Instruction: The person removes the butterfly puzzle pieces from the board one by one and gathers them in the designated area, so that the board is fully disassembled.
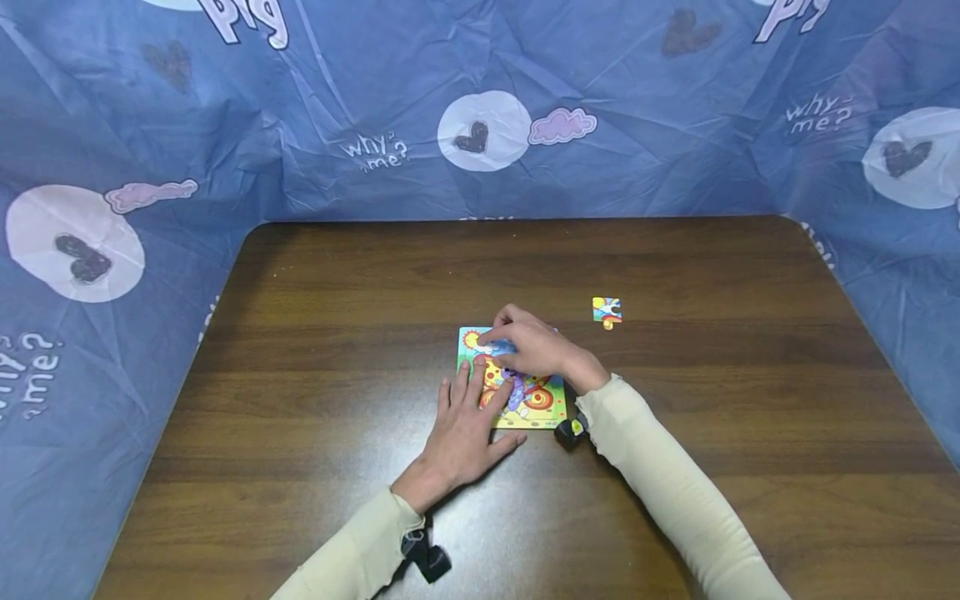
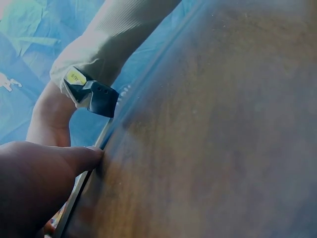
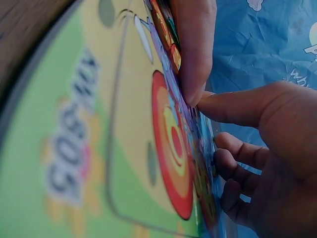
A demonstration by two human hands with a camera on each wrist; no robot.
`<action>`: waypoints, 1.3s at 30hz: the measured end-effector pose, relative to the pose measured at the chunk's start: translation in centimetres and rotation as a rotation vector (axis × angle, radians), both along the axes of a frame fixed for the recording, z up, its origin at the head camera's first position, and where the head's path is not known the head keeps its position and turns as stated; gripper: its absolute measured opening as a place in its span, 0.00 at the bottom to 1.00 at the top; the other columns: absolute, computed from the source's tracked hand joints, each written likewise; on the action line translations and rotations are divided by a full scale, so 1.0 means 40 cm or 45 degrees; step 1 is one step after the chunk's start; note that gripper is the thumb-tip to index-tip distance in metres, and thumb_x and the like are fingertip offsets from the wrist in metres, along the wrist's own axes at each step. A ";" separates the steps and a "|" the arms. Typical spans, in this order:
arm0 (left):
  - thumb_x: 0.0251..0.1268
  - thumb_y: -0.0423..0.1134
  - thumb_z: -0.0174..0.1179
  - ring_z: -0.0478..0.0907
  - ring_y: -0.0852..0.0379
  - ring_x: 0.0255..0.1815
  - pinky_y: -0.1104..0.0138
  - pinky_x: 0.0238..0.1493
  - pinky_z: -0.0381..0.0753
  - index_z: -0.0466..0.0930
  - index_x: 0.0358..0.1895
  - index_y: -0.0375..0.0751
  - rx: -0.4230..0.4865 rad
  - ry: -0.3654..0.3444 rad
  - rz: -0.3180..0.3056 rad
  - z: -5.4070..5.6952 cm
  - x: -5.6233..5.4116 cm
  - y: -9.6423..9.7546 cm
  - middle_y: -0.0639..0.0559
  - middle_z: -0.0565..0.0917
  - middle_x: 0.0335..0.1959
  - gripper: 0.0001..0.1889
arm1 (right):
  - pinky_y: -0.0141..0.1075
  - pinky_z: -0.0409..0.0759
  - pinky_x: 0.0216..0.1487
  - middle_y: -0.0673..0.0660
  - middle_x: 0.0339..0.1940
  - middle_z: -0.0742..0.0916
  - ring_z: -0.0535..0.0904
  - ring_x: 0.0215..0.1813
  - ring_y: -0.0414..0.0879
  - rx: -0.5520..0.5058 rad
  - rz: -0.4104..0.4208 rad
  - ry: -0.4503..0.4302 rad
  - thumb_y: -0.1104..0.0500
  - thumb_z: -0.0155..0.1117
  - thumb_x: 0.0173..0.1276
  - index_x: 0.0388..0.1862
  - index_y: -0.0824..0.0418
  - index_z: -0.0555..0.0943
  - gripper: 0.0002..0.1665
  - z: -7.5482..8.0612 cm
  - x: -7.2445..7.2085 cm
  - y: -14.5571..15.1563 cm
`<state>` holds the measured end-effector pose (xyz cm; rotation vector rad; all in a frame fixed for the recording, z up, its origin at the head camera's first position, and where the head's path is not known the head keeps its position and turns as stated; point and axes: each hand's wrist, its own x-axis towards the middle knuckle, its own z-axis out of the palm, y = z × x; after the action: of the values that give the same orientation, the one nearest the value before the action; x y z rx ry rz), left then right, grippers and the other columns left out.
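Observation:
A butterfly jigsaw puzzle [image 1: 551, 412] in a flat board lies on the table. My left hand [image 1: 462, 437] rests on its lower left part, fingers straight and spread, thumb off the near edge. Bent over the puzzle's upper part is my right hand [image 1: 534, 343], its thumb and index touching the picture near the printed sun. In the right wrist view the right thumb [image 3: 233, 108] meets the surface beside a left finger [image 3: 195, 49]. Whether the right fingers pinch a piece is hidden. One loose jigsaw piece [image 1: 607, 310] lies beyond the board, to the right.
The brown wooden table [image 1: 315, 333] has a blue printed cloth [image 1: 375, 100] hanging behind it and at both sides. Each wrist carries a small black camera, such as the right wrist camera [image 1: 570, 433]. Both forearms reach in from the near side.

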<state>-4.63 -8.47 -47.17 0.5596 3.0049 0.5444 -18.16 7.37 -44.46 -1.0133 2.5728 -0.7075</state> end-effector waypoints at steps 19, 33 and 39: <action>0.69 0.65 0.53 0.45 0.32 0.83 0.33 0.75 0.51 0.59 0.78 0.51 -0.070 -0.060 -0.017 0.001 0.003 0.007 0.32 0.48 0.82 0.40 | 0.48 0.76 0.58 0.56 0.58 0.76 0.74 0.58 0.51 0.022 -0.056 -0.055 0.51 0.71 0.64 0.52 0.49 0.82 0.17 -0.009 -0.007 -0.004; 0.69 0.65 0.52 0.44 0.32 0.83 0.33 0.76 0.49 0.58 0.79 0.52 -0.082 -0.076 -0.018 0.003 0.001 0.008 0.33 0.46 0.83 0.39 | 0.51 0.75 0.63 0.56 0.55 0.81 0.77 0.60 0.52 -0.086 -0.076 -0.066 0.53 0.73 0.64 0.54 0.49 0.81 0.20 -0.017 -0.008 0.012; 0.69 0.65 0.53 0.46 0.32 0.83 0.34 0.75 0.51 0.59 0.78 0.52 -0.080 -0.055 -0.006 0.001 0.003 0.004 0.33 0.47 0.82 0.39 | 0.48 0.76 0.63 0.59 0.54 0.82 0.78 0.56 0.52 -0.135 -0.169 -0.055 0.53 0.76 0.59 0.60 0.61 0.78 0.31 -0.031 -0.009 0.019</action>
<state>-4.53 -8.31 -47.13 0.5430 2.9672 0.4539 -18.51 8.15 -45.71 -0.8531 2.6076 -0.8985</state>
